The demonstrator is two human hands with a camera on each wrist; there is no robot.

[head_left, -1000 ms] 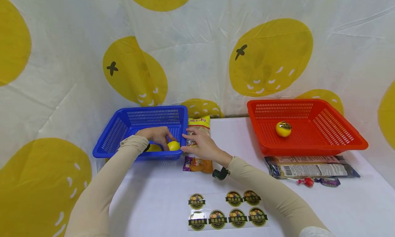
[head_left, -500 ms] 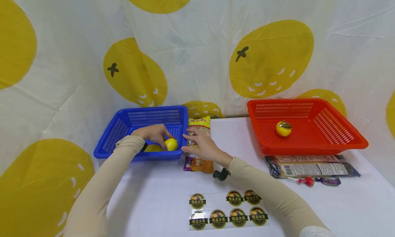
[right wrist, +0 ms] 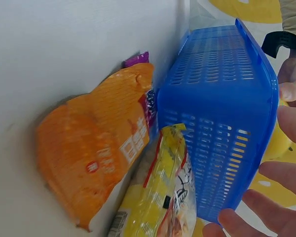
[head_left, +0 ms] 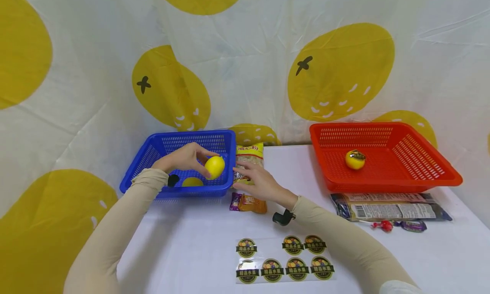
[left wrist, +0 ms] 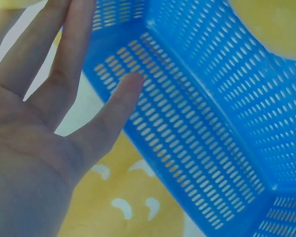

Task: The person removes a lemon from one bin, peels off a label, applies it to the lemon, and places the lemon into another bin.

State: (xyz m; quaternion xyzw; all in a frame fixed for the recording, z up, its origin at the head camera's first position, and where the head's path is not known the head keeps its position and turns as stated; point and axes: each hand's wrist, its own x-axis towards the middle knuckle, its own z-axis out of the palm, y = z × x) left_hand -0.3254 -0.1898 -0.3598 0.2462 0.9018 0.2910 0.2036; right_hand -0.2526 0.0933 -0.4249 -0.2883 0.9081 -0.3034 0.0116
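Observation:
In the head view my left hand [head_left: 188, 158] grips a lemon [head_left: 215, 167] between thumb and fingers, raised over the right side of the blue basket [head_left: 178, 192]. Another yellow fruit [head_left: 192, 182] lies in that basket, partly hidden by the front rim; its rounded edge also fills the top right of the left wrist view. My right hand [head_left: 261, 183] is spread with relaxed fingers beside the basket's right rim, holding nothing. Whether its fingertips touch the rim, I cannot tell. Behind that hand lies a yellow-topped food packet [head_left: 249, 151].
On the right, a red basket [head_left: 386, 187] contains a yellow fruit [head_left: 354, 160] bearing a round label. Flat packages [head_left: 394, 211], a red lollipop [head_left: 386, 226] and a purple sweet [head_left: 413, 226] lie before it. An orange packet [head_left: 252, 204] sits by the blue basket; a sticker sheet [head_left: 264, 253] lies in front.
My left hand has lifted the lemon up from the floor of the blue basket. The right hand stays beside the rim, nearly still. The head view has shifted slightly.

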